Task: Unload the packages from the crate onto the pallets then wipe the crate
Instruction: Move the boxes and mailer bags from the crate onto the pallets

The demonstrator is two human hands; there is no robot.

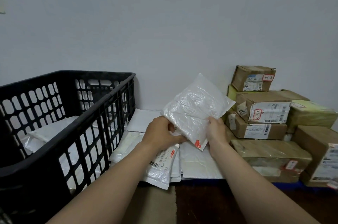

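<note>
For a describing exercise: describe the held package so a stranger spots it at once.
Right of the black crate lie white mailers. Above them the left hand and right hand hold a white bubble mailer. Only it is raised, red-marked at its lower corner.

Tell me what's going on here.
A person's left grip and right grip hold a white crinkled plastic mailer in the air, above flat white mailers already laid beside the black slotted plastic crate. More white packages lie inside the crate, so unloading isn't finished. Taped brown cardboard boxes are stacked to the right.
</note>
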